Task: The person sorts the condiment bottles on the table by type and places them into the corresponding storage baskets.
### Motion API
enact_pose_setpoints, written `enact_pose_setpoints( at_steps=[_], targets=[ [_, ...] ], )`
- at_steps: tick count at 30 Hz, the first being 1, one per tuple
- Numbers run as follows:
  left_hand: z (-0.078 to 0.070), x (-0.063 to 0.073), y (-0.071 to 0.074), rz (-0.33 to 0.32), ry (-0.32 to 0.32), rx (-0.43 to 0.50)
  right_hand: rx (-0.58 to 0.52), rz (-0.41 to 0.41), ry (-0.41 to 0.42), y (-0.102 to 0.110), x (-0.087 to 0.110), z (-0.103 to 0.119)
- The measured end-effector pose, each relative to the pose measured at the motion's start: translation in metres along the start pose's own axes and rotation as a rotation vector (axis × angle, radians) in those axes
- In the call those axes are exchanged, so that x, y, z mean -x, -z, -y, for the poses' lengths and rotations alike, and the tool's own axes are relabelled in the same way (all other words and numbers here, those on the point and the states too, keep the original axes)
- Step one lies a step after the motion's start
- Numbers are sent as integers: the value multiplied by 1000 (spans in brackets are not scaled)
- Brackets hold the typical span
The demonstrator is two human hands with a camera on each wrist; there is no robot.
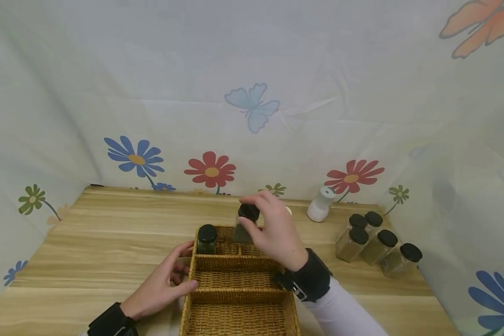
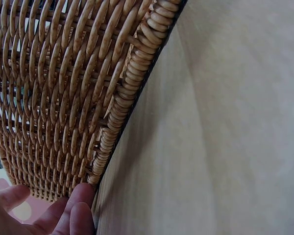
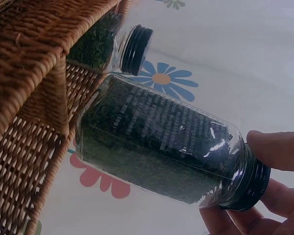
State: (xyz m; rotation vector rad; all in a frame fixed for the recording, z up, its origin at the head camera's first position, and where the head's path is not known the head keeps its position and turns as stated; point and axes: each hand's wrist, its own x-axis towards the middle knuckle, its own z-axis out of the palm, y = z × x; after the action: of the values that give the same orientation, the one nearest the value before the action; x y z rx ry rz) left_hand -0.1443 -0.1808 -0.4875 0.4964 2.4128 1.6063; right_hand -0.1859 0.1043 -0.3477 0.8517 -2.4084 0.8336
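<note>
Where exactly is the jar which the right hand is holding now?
In the head view, the held jar is at the wicker basket's far end, gripped by its lid in the right hand, just right of the other jar.

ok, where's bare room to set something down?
Widest: table left of the basket and left hand, back to the flowered backdrop. Also the basket's middle and front compartments, as far as visible. Crowded: its back row, with a standing jar and the right hand holding another jar; table's right end, five jars bunched.
</note>
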Motion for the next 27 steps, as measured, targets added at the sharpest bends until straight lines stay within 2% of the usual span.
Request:
enact_pose_setpoints(
  at_steps=[7, 14, 27],
  targets=[
    [1, -1, 0, 0, -28, 0, -53, 9, 12, -13, -1, -1],
    [2, -1, -2, 3, -11, 15, -94, 26, 7, -25, 1, -3],
    [2, 0, 0, 7, 5, 15, -73, 70, -17, -38, 3, -5]
  ],
)
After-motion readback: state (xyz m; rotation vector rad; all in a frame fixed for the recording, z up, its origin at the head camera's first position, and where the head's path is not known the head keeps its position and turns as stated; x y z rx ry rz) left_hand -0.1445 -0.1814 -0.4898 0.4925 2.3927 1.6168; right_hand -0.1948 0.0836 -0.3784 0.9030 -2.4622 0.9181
